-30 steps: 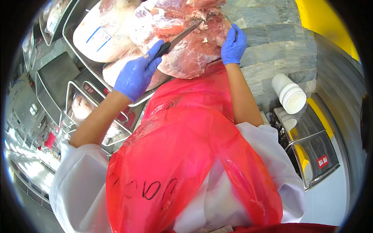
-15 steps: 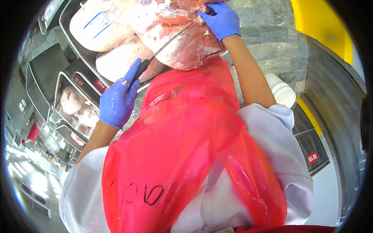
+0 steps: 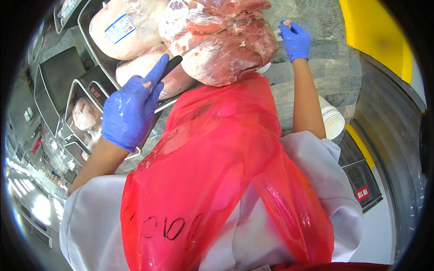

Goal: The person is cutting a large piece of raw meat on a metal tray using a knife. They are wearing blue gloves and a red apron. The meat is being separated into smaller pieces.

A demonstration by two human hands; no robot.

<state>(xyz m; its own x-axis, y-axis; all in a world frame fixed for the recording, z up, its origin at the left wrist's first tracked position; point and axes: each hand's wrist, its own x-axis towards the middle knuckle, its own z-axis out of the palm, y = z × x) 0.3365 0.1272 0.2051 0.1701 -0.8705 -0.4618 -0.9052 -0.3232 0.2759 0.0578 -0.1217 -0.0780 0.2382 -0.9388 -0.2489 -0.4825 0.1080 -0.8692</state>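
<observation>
My left hand (image 3: 129, 113), in a blue glove, is closed round the black handle of a knife (image 3: 172, 66). The thin blade slants up to the right across a large raw joint of meat (image 3: 226, 54), red with white fat, just beyond my red apron. To the right of the joint and apart from it, my right hand (image 3: 296, 43), also blue-gloved, is closed with a small pale scrap of meat (image 3: 287, 23) at its fingertips. Two pale, fat-covered joints lie at the left: one with a white and blue label (image 3: 120, 28), the other (image 3: 174, 86) partly behind my left hand.
A metal tray (image 3: 83, 34) holds the pale joints. Further left are dark trays (image 3: 58, 86) and one with smaller meat pieces (image 3: 83, 115). At right stand stacked white tubs (image 3: 332, 121) on the tiled floor and a large yellow object (image 3: 377, 34). A white rim (image 3: 264, 68) shows beside the joint.
My right hand has come off the joint and moved right, with a small scrap in its fingers. My left hand has shifted slightly left and down, still holding the knife.
</observation>
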